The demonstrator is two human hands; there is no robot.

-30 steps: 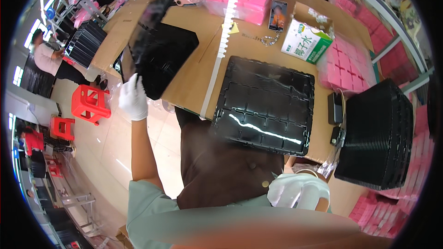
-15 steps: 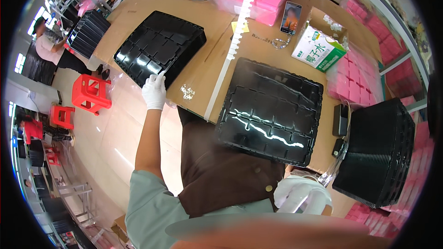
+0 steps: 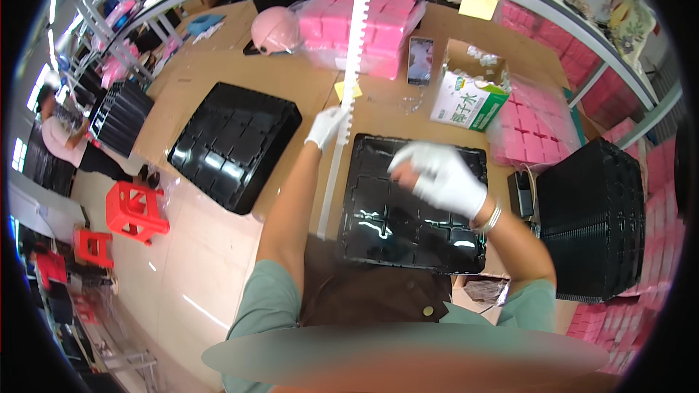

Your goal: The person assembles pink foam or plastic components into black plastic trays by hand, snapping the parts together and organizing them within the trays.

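My left hand (image 3: 326,129), in a white glove, reaches to a long white toothed strip (image 3: 336,167). Its fingers are pressed together at the strip's edge; whatever they pinch is too small to make out. Above a glossy black moulded tray (image 3: 382,247) hovers my right hand (image 3: 444,182), gloved but with bare fingertips showing. Motion blurs its curled fingers, so a hold cannot be told. Another black tray (image 3: 231,147) lies to the left of the strip, with neither hand on it. A yellow paper slip (image 3: 348,91) lies just beyond my left fingertips.
Wrapped pink blocks (image 3: 357,22), a pink helmet (image 3: 277,30), a phone (image 3: 420,60) and a white-green carton (image 3: 466,98) stand at the back. A tall stack of black trays (image 3: 593,225) is at right. Red stools (image 3: 137,211) and another person (image 3: 69,138) are at far left.
My left hand has left the left tray and moved right to the toothed strip. My right hand has risen from the lower edge to above the near tray. The view has shifted.
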